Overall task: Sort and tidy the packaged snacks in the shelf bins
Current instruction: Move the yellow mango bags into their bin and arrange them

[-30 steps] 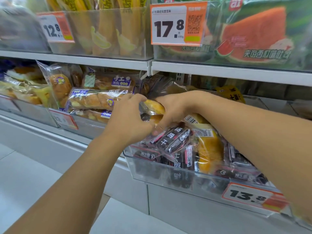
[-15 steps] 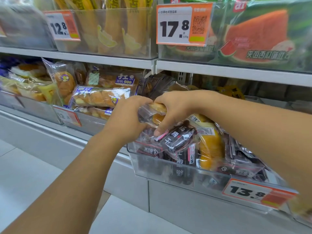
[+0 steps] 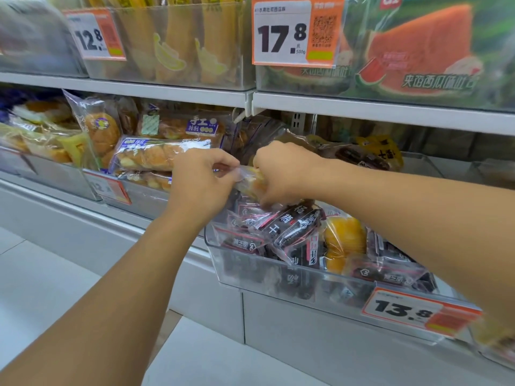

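A yellow bread snack in a clear wrapper [image 3: 249, 180] is held between both hands above the clear bin [image 3: 278, 277]. My left hand [image 3: 199, 181] pinches the wrapper's left end. My right hand [image 3: 281, 172] grips the packet from above, fingers curled round it. Below them the bin holds several dark packaged cakes [image 3: 292, 227] and a yellow packaged cake [image 3: 344, 240]. The bin carries a 13.8 price tag [image 3: 409, 310].
To the left, a bin holds wrapped bread rolls [image 3: 156, 154] with blue labels, and a further bin of buns [image 3: 39, 129] stands beyond. The upper shelf [image 3: 167, 91] carries banana cakes [image 3: 178, 40] and watermelon toast packs [image 3: 418, 51]. White floor lies below left.
Both hands have lifted the yellow packet a little higher and further back above the bin. The camera has drifted slightly, so the shelf sits differently in view.
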`<state>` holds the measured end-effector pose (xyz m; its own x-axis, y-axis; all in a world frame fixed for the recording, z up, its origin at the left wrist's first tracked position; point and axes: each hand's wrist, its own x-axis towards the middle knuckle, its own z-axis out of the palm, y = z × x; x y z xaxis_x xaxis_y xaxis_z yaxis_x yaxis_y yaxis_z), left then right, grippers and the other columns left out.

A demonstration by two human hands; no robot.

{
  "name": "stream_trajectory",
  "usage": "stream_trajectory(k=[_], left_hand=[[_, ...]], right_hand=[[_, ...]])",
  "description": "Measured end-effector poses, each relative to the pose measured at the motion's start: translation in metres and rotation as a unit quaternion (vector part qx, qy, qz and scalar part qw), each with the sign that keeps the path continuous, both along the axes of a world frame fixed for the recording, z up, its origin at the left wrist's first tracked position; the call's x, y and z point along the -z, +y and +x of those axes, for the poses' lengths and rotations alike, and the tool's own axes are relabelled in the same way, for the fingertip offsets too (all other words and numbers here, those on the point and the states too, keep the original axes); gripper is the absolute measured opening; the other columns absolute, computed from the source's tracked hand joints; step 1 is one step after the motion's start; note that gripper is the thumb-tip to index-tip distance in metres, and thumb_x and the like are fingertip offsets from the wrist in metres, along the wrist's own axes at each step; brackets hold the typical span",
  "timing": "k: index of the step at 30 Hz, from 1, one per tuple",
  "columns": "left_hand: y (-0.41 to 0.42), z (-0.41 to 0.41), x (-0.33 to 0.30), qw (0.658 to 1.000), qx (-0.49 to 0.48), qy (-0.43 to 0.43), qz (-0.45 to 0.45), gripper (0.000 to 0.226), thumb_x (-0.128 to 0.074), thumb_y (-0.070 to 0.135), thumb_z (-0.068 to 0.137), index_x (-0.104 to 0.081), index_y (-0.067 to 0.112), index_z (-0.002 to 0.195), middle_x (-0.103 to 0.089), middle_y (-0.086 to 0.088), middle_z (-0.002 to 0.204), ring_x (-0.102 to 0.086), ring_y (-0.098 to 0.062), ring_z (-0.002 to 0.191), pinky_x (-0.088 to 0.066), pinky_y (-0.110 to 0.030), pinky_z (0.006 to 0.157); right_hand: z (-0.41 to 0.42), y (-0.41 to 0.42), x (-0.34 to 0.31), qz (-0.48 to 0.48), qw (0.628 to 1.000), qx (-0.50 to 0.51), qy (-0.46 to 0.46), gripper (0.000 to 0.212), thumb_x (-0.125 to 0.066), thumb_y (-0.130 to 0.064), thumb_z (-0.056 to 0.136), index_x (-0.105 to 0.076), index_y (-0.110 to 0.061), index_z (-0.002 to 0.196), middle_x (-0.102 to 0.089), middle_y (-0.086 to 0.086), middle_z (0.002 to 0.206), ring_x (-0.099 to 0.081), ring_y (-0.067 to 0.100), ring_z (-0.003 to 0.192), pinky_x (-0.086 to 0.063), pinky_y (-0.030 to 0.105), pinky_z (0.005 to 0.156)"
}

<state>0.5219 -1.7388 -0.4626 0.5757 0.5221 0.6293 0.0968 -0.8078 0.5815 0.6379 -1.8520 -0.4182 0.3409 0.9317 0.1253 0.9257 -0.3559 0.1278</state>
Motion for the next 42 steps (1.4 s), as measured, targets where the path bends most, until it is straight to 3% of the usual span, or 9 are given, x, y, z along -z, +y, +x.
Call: stream_trajectory(k=[5, 11, 13, 17, 22, 29, 33, 37, 42], left_hand=[[-0.003, -0.006, -0.001, 0.996, 0.085, 0.022, -0.002, 0.058, -0.067, 0.004, 0.069, -0.065, 0.020, 0.126, -0.066, 0.007, 0.111, -0.060, -0.005, 0.103, -0.050, -0.016, 0.092], [-0.005, -0.003, -0.005, 0.979, 0.175, -0.044, -0.093, 0.117, -0.101, 0.027, 0.052, -0.033, 0.020, 0.147, -0.062, 0.006, 0.128, -0.059, -0.007, 0.119, -0.049, -0.025, 0.098], [-0.012, 0.001, -0.011, 0.978, 0.185, -0.062, -0.075, 0.097, -0.099, 0.017, 0.055, -0.050, 0.017, 0.139, -0.064, 0.009, 0.122, -0.061, 0.001, 0.111, -0.050, -0.015, 0.087], [-0.016, 0.008, -0.010, 0.986, 0.155, -0.065, -0.011, 0.040, -0.089, 0.013, 0.071, -0.074, 0.024, 0.106, -0.072, 0.013, 0.099, -0.067, 0.002, 0.095, -0.054, -0.020, 0.084], [-0.018, 0.004, -0.013, 0.976, 0.194, -0.104, 0.001, 0.037, -0.085, 0.005, 0.074, -0.074, 0.028, 0.101, -0.075, 0.009, 0.096, -0.071, -0.007, 0.093, -0.057, -0.030, 0.086], [0.008, -0.020, -0.026, 0.974, 0.107, -0.087, 0.182, 0.018, -0.077, 0.021, 0.084, -0.079, 0.013, 0.100, -0.074, -0.004, 0.108, -0.070, -0.019, 0.101, -0.055, -0.040, 0.092], [0.021, -0.038, -0.021, 0.972, 0.002, -0.060, 0.229, 0.012, -0.072, 0.023, 0.087, -0.077, 0.015, 0.096, -0.075, -0.005, 0.084, -0.068, -0.029, 0.076, -0.054, -0.045, 0.065], [0.022, -0.041, -0.014, 0.967, -0.046, -0.020, 0.249, 0.005, -0.077, 0.017, 0.085, -0.072, 0.015, 0.084, -0.066, -0.005, 0.069, -0.058, -0.031, 0.062, -0.046, -0.041, 0.054], [0.025, -0.037, -0.010, 0.978, -0.051, -0.040, 0.200, 0.009, -0.079, 0.019, 0.083, -0.071, 0.017, 0.085, -0.063, 0.000, 0.069, -0.057, -0.029, 0.065, -0.048, -0.040, 0.059]], right_hand=[[0.006, 0.003, -0.007, 0.105, 0.993, 0.002, 0.051, 0.025, -0.070, -0.013, 0.079, -0.052, -0.013, 0.062, -0.054, 0.002, 0.060, -0.054, 0.018, 0.050, -0.036, 0.025, 0.042], [0.006, -0.037, -0.042, 0.278, 0.918, -0.198, 0.200, 0.013, -0.075, -0.014, 0.071, -0.063, -0.012, 0.068, -0.058, 0.003, 0.061, -0.051, 0.016, 0.056, -0.041, 0.033, 0.054], [0.000, -0.048, -0.043, 0.266, 0.897, -0.251, 0.249, 0.012, -0.077, -0.008, 0.077, -0.067, -0.003, 0.080, -0.064, 0.013, 0.073, -0.059, 0.027, 0.067, -0.047, 0.036, 0.061], [0.010, -0.054, -0.032, 0.231, 0.928, -0.186, 0.227, 0.024, -0.081, -0.020, 0.080, -0.061, -0.011, 0.089, -0.063, -0.003, 0.078, -0.055, 0.005, 0.070, -0.043, 0.023, 0.062], [0.029, -0.057, -0.021, 0.212, 0.957, -0.190, 0.050, 0.029, -0.076, -0.038, 0.084, -0.067, -0.010, 0.088, -0.061, -0.002, 0.082, -0.053, 0.016, 0.077, -0.041, 0.034, 0.069], [0.039, -0.064, -0.011, 0.050, 0.998, -0.023, 0.044, 0.040, -0.070, -0.052, 0.086, -0.059, -0.018, 0.105, -0.058, -0.004, 0.089, -0.056, 0.017, 0.081, -0.046, 0.033, 0.071], [0.028, -0.044, -0.005, -0.034, 0.995, 0.082, 0.047, 0.057, -0.067, -0.069, 0.079, -0.063, -0.013, 0.091, -0.061, -0.002, 0.079, -0.057, 0.015, 0.070, -0.046, 0.033, 0.059], [0.016, -0.019, -0.002, -0.055, 0.990, 0.126, -0.018, 0.054, -0.073, -0.063, 0.078, -0.056, -0.014, 0.065, -0.058, -0.001, 0.066, -0.057, 0.016, 0.059, -0.050, 0.029, 0.054], [0.012, -0.004, -0.006, -0.070, 0.989, 0.125, -0.045, 0.050, -0.082, -0.052, 0.075, -0.055, -0.012, 0.087, -0.056, 0.000, 0.078, -0.056, 0.017, 0.065, -0.053, 0.032, 0.059]])
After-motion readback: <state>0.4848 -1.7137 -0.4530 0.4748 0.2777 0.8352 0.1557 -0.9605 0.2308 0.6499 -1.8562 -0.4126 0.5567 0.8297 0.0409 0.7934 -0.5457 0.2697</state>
